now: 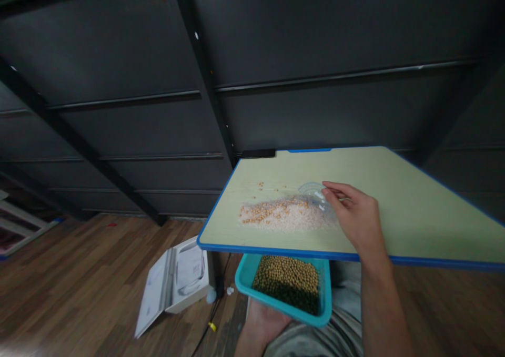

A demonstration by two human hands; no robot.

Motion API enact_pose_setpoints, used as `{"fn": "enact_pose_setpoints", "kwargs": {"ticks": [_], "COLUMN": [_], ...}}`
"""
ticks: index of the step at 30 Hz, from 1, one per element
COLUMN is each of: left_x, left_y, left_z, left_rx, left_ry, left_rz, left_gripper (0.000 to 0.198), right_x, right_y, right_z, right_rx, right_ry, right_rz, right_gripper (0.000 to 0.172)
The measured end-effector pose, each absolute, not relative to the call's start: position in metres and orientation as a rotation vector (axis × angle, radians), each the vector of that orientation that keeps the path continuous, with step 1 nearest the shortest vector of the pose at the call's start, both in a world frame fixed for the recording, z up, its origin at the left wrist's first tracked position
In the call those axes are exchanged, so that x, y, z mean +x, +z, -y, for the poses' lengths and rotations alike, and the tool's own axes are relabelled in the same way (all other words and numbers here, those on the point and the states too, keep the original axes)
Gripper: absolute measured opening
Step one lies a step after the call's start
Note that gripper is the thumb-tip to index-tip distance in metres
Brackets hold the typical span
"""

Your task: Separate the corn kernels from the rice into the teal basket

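Note:
My right hand (357, 212) is closed, pinching the edge of a clear, half-round piece of plastic that looks like a protractor (310, 187). It sits just behind a spread pile of white rice (292, 221), with yellowish beans (260, 211) mixed through its left part. A few loose beans lie farther back on the pale green tabletop (414, 204). Below the table's front edge, a turquoise plastic basket (324, 294) contains tan beans and dark green ones. My left hand (266, 317) supports it from below at the near left; its fingers are hidden underneath.
The folding table has a blue rim, with a small black object (258, 153) at its back left edge. Dark metal panels (335, 115) stand behind. On the wooden floor, an open white box (191, 273) lies at left, beside a black cable (209, 323).

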State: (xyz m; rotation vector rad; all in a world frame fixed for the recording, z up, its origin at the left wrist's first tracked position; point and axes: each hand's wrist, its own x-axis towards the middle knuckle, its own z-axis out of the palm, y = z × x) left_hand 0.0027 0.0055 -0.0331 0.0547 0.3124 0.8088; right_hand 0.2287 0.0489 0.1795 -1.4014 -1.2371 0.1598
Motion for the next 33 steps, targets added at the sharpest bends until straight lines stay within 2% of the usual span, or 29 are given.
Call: {"fn": "enact_pose_setpoints", "kwargs": {"ticks": [33], "left_x": [0.002], "left_y": [-0.028], "left_z": [-0.004], "left_rx": [0.144], "left_ry": [0.79], "left_rz": [-0.236], "left_gripper": [0.041], "right_x": [0.225], "right_y": [0.184], "right_z": [-0.046], "right_rx": [-1.357], "right_ry": [0.243], "right_rz": [1.435], "right_gripper": [0.021]}}
